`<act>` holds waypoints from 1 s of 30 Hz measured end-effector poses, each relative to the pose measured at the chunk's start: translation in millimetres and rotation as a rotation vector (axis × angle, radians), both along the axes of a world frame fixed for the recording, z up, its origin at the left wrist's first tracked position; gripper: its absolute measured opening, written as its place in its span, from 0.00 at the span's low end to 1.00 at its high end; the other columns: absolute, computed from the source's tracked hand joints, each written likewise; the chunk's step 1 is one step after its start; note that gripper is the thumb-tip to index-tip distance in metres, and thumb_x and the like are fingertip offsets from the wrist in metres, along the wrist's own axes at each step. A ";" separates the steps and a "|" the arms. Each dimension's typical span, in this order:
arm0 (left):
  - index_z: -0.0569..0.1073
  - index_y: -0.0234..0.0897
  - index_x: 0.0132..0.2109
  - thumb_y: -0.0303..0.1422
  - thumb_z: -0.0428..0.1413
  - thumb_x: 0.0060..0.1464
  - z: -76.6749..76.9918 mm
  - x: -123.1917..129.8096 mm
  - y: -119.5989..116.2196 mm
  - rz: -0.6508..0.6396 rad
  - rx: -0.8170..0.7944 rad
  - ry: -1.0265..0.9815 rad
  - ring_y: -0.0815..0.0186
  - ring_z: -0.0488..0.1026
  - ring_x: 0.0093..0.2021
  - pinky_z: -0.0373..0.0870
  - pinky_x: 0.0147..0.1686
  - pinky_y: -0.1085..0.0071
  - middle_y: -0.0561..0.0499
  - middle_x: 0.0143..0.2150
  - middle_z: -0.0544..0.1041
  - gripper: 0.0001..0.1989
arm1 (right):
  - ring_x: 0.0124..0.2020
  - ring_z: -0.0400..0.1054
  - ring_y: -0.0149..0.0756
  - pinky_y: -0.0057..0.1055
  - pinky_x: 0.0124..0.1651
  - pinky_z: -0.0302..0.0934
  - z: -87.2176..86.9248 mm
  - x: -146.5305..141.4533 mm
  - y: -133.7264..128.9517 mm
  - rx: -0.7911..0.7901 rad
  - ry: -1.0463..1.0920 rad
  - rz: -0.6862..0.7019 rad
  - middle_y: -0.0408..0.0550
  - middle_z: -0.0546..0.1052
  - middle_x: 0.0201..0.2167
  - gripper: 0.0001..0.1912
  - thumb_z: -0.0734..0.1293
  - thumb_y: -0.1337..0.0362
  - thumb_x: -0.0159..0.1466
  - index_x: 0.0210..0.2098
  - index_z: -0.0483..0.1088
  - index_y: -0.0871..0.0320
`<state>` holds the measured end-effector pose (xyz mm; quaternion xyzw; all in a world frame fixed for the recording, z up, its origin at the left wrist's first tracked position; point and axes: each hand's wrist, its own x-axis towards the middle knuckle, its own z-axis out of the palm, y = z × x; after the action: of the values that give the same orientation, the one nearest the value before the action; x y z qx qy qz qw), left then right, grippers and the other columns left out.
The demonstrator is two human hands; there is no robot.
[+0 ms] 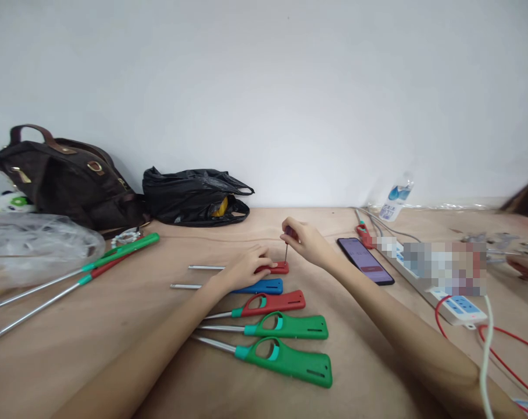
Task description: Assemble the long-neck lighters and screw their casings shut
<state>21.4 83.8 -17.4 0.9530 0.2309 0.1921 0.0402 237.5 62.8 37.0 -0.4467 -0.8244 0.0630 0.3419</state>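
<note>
In my right hand (305, 241) is an upright screwdriver (286, 254), its handle pinched in closed fingers. The screwdriver's thin shaft points down onto the handle end of a red gas lighter (282, 267). My left hand (250, 266) holds that lighter against the table, fingers bent over its grip and hiding part of it. Directly below lies a blue gas lighter (264, 286), partly covered by the left hand. Closer to me, another red lighter (285, 302) and two green lighters (303, 326) (296, 365) form a row, metal tubes pointing left.
More long lighters (124, 249) lie at left beside a clear plastic bag (37, 250). A dark bag (72, 180) and black plastic bag (194, 195) stand by the wall. At right are a phone (364, 261), power strip (458, 307), cables, bottle (395, 201) and another person's hand (525, 266).
</note>
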 end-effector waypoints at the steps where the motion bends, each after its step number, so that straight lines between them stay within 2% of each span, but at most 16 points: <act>1: 0.75 0.38 0.43 0.29 0.52 0.58 0.2 0.0 -0.2 0.001 0.001 -0.001 0.63 0.65 0.40 0.63 0.39 0.70 0.49 0.37 0.66 0.09 | 0.26 0.64 0.32 0.27 0.31 0.54 2.3 -2.1 0.6 0.014 -0.042 -0.005 0.44 0.70 0.27 0.02 0.60 0.64 0.64 0.36 0.61 0.56; 5: 0.75 0.37 0.41 0.29 0.52 0.58 0.9 0.2 -0.8 0.006 0.006 0.011 0.63 0.65 0.39 0.62 0.38 0.71 0.49 0.35 0.66 0.08 | 0.26 0.64 0.33 0.26 0.29 0.51 6.8 -8.6 2.0 0.028 -0.193 -0.082 0.44 0.71 0.26 0.04 0.62 0.64 0.63 0.34 0.62 0.57; 9: 0.75 0.37 0.42 0.29 0.52 0.58 0.5 -0.3 -1.3 0.010 0.004 0.012 0.64 0.65 0.39 0.62 0.38 0.71 0.49 0.36 0.66 0.09 | 0.29 0.66 0.36 0.28 0.30 0.51 10.6 -9.8 -0.2 0.041 -0.409 -0.226 0.48 0.73 0.28 0.09 0.58 0.63 0.67 0.32 0.64 0.58; 14: 0.75 0.39 0.46 0.29 0.52 0.58 -0.1 -0.9 -1.0 0.010 -0.016 0.009 0.64 0.65 0.39 0.63 0.38 0.71 0.49 0.36 0.66 0.10 | 0.41 0.68 0.43 0.32 0.38 0.56 20.4 -6.5 -5.6 0.118 -0.557 -0.205 0.56 0.74 0.39 0.07 0.57 0.67 0.66 0.38 0.66 0.61; 16: 0.75 0.38 0.45 0.29 0.52 0.58 -0.5 -0.7 -0.4 0.008 -0.019 0.005 0.64 0.65 0.39 0.63 0.38 0.71 0.49 0.37 0.67 0.10 | 0.40 0.69 0.45 0.34 0.37 0.57 23.1 -6.6 -7.4 0.103 -0.599 -0.215 0.57 0.75 0.37 0.06 0.59 0.66 0.66 0.39 0.66 0.61; 20: 0.75 0.38 0.42 0.29 0.52 0.58 -2.1 -0.4 1.0 0.001 -0.018 -0.019 0.63 0.65 0.41 0.64 0.41 0.69 0.48 0.39 0.67 0.09 | 0.35 0.70 0.50 0.38 0.37 0.57 25.2 -9.0 -11.7 0.068 -0.641 -0.260 0.61 0.76 0.31 0.13 0.61 0.58 0.66 0.37 0.68 0.62; 25: 0.75 0.39 0.45 0.29 0.52 0.58 -2.5 -0.9 1.2 0.002 -0.016 -0.014 0.63 0.66 0.40 0.64 0.40 0.70 0.49 0.37 0.67 0.10 | 0.40 0.70 0.47 0.36 0.39 0.58 28.6 -10.8 -19.2 0.067 -0.654 -0.182 0.59 0.76 0.38 0.07 0.61 0.66 0.65 0.41 0.66 0.62; 30: 0.76 0.37 0.42 0.28 0.52 0.58 -0.1 -0.3 0.3 0.011 -0.012 -0.004 0.63 0.66 0.40 0.64 0.40 0.70 0.48 0.38 0.67 0.09 | 0.37 0.71 0.49 0.39 0.40 0.57 29.9 -10.1 -19.3 0.047 -0.677 -0.224 0.60 0.76 0.32 0.10 0.62 0.59 0.65 0.36 0.67 0.62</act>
<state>21.1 84.1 -17.5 0.9510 0.2373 0.1929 0.0451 227.4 43.5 66.9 -0.5220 -0.8380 -0.1456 0.0641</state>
